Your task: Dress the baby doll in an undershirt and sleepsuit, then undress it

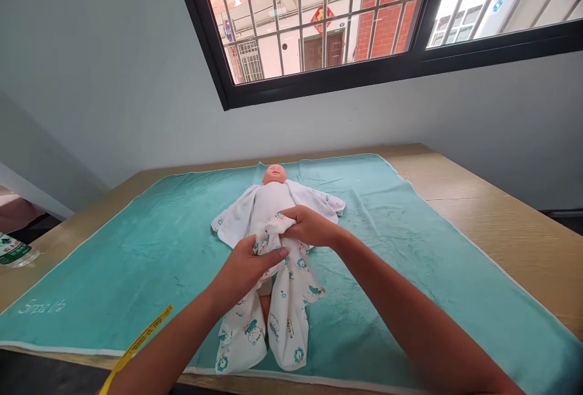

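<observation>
A baby doll (pixel 275 174) lies on its back, its head toward the wall. Under its spread sleeves is a white baby top (pixel 237 217) with patterned cuffs. White baby pants (pixel 289 325) printed with green and brown figures lie over its lower body, with part of a leg showing between the two pant legs. My left hand (pixel 248 264) is closed on the upper left part of the pants, thumb across the cloth. On the other side, my right hand (pixel 312 226) pinches a bunched fold of the same cloth near the doll's belly. The fingertips are partly hidden by fabric.
A teal blanket (pixel 150 249) with a white edge covers much of the wooden table (pixel 492 225). At the left edge lies a plastic bottle (pixel 16 250) with a green label. Behind the table rise a wall and a barred window (pixel 319 76). A yellow strip (pixel 143 337) is at my left forearm.
</observation>
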Demonstrator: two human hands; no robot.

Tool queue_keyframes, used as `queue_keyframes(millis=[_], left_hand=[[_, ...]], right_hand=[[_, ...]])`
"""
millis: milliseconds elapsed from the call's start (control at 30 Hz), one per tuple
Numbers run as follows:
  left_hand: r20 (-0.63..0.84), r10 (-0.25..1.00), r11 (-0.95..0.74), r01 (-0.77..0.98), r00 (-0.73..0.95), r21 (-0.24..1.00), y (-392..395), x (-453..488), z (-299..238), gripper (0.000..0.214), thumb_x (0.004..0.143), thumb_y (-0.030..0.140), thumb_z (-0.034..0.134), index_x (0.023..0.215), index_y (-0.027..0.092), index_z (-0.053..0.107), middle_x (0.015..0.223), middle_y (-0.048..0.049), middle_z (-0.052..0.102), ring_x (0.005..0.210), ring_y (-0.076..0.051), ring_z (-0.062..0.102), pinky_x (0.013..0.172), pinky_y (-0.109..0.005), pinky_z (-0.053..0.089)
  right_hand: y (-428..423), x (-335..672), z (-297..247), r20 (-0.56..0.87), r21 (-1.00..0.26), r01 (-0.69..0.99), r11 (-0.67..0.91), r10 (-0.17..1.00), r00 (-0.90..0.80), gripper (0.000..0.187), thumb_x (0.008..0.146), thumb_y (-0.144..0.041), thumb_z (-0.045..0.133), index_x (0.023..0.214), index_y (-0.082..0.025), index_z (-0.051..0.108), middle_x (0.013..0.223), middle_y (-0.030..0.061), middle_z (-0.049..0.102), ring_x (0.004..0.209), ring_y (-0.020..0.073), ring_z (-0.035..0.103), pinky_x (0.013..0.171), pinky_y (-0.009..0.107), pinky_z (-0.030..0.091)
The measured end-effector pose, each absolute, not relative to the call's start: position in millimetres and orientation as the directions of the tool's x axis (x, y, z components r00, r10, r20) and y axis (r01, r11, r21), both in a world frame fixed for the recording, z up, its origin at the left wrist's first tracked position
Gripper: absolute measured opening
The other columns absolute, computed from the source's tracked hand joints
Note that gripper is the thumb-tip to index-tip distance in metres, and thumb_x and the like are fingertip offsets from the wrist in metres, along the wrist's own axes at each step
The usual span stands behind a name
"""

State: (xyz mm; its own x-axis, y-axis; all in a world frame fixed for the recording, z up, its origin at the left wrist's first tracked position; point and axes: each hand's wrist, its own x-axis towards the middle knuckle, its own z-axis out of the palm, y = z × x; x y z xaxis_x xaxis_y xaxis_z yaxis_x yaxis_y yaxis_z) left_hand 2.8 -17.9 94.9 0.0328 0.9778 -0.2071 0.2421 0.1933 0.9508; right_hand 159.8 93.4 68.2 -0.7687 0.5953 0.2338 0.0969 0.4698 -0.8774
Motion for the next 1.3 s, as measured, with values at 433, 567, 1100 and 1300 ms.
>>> queue_keyframes(millis=[433, 567, 1100, 1300], left_hand=[[-0.003, 0.988, 0.016, 0.084, -0.152, 0.996, -4.0, -10.3, 103.8, 0.033, 0.078, 0.046, 0.066, 0.097, 0.019, 0.065, 0.072, 0.0019, 0.062, 0.062, -0.012, 0.054, 0.056, -0.021, 0.044], [-0.163, 0.981, 0.151, 0.111, 0.101, 0.982, -7.7, -20.0, 100.9, 0.043, 0.08, 0.053, 0.062, 0.102, 0.016, 0.066, 0.079, -0.0028, 0.068, 0.069, -0.017, 0.062, 0.06, -0.025, 0.049], [-0.132, 0.987, 0.107, -0.241, -0.087, 0.964, -30.7, -34.4, 95.5, 0.056, 0.067, 0.055, 0.074, 0.105, 0.013, 0.069, 0.071, -0.0069, 0.073, 0.064, -0.024, 0.069, 0.054, -0.029, 0.054], [-0.194, 0.977, 0.176, -0.176, -0.088, 0.968, -31.2, -38.1, 92.6, 0.054, 0.067, 0.049, 0.077, 0.107, 0.013, 0.069, 0.065, -0.0053, 0.072, 0.057, -0.021, 0.067, 0.051, -0.027, 0.052]], right_hand=[[76.0, 166.8, 87.0, -0.054, -0.916, 0.169, 0.363, 0.306, -0.95, 0.037, 0.071, -0.043, 0.074, 0.095, -0.016, 0.069, 0.087, 0.0017, 0.066, 0.081, 0.0148, 0.059, 0.07, 0.021, 0.046], [89.6, 171.6, 72.6, 0.094, -0.995, -0.077, 0.058, 0.397, -0.913, 0.039, 0.072, -0.044, 0.074, 0.094, -0.012, 0.068, 0.089, 0.0048, 0.067, 0.082, 0.0164, 0.062, 0.072, 0.025, 0.05], [75.6, 146.2, 52.1, 0.077, -0.997, -0.077, 0.003, 0.126, -0.989, 0.05, 0.064, -0.047, 0.08, 0.096, -0.01, 0.067, 0.093, 0.0052, 0.067, 0.092, 0.0188, 0.061, 0.082, 0.027, 0.05], [54.2, 130.0, 47.5, 0.149, -0.894, -0.265, -0.361, 0.319, -0.936, 0.052, 0.071, -0.049, 0.076, 0.107, -0.013, 0.065, 0.091, 0.0061, 0.067, 0.082, 0.0157, 0.064, 0.076, 0.027, 0.052]])
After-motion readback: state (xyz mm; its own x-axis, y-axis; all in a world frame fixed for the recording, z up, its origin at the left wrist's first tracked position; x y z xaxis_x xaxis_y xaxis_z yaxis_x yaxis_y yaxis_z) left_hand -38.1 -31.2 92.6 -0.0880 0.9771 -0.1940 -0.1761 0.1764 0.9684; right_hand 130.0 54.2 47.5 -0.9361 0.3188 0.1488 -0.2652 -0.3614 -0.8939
